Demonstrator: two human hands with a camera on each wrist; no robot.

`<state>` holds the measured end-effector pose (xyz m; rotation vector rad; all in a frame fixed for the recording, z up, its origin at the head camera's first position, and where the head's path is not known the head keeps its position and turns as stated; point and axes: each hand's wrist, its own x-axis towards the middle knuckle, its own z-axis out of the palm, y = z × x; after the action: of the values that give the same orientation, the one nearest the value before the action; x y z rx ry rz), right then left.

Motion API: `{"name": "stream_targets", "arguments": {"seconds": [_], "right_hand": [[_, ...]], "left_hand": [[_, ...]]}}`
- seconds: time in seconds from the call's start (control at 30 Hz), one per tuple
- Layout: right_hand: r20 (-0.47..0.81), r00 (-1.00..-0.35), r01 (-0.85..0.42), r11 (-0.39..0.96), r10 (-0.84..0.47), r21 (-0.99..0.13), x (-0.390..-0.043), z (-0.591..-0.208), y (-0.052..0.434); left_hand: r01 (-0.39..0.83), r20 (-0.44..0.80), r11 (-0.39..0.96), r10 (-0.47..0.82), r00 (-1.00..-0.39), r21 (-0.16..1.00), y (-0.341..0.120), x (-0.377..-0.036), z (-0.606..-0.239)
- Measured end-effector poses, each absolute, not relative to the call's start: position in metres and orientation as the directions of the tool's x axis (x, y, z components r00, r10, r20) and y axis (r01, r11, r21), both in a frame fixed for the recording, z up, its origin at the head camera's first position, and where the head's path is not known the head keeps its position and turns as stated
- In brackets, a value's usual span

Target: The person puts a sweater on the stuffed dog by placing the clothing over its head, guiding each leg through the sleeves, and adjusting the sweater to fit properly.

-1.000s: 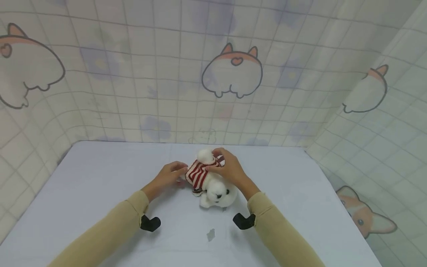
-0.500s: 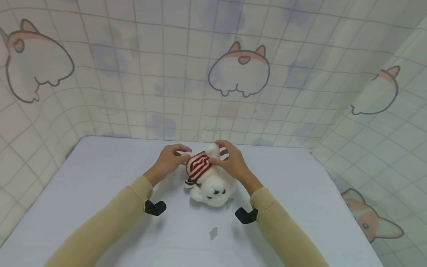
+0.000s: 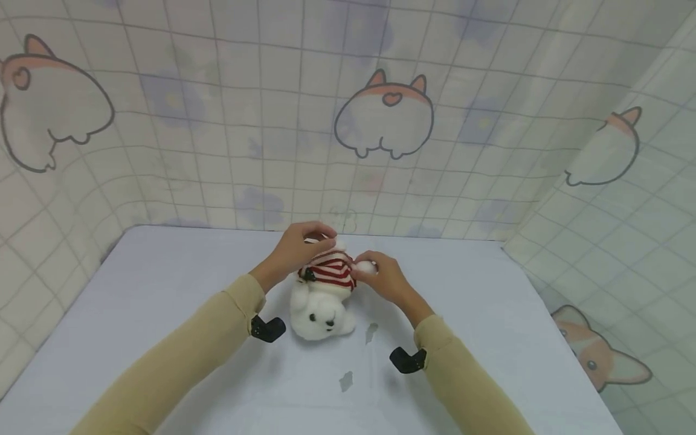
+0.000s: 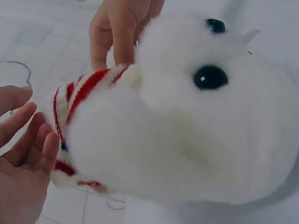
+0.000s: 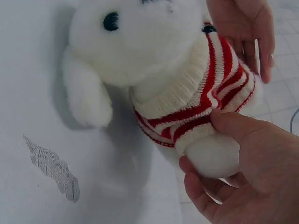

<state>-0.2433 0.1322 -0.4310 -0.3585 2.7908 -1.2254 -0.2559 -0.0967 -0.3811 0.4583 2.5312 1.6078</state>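
A person in tan sleeves works a white stuffed bear point(image 3: 322, 305) lying on its back near the middle of a pale surface point(image 3: 163, 284), its head toward the camera and its feet toward the far tiled wall point(image 3: 217, 121). On the left, the left hand point(image 3: 296, 254) curls over the far edge of the bear's red-and-white striped sweater point(image 3: 329, 272), fingertips on the hem; the left wrist view shows those fingers slightly bent and just beside the knit, so how firm the grip is cannot be told. In the centre, the sweater is bunched around the bear's middle, well short of the head. On the right, the right hand point(image 3: 383, 279) pinches the sweater's hem against a leg of the bear, thumb on top, as the right wrist view shows plainly. Two small grey marks point(image 3: 344, 380) lie on the surface in front of the bear.

The likely trouble from here: the snug knit could snag on a paw or on the wide head, and an uneven pull by the two hands could stretch the hem or drag the light toy across the smooth surface.
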Motion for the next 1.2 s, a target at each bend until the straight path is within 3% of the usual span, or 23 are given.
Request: {"name": "stream_targets", "arguments": {"seconds": [0.27, 0.7, 0.93, 1.07, 1.2], "right_hand": [[-0.017, -0.977, -0.137, 0.682, -0.213, -0.719, -0.24, -0.443, 0.146], [-0.045, -0.948, -0.18, 0.648, -0.315, -0.74, -0.222, -0.475, 0.156], [-0.104, -0.904, -0.202, 0.629, -0.414, -0.751, -0.21, -0.462, 0.152], [-0.064, -0.876, -0.288, 0.626, -0.478, -0.725, -0.212, -0.449, 0.157], [0.0, -0.89, -0.321, 0.625, -0.457, -0.712, -0.218, -0.435, 0.163]], "left_hand": [[0.155, 0.022, 0.419, 0.304, -0.952, 0.895, -0.11, -0.255, -0.393], [0.105, -0.057, 0.444, 0.335, -0.941, 0.89, -0.119, -0.251, -0.404], [0.126, -0.049, 0.453, 0.354, -0.934, 0.883, -0.118, -0.249, -0.411], [0.14, -0.038, 0.464, 0.353, -0.935, 0.875, -0.12, -0.246, -0.411], [0.155, -0.02, 0.468, 0.347, -0.938, 0.87, -0.125, -0.243, -0.408]]}}
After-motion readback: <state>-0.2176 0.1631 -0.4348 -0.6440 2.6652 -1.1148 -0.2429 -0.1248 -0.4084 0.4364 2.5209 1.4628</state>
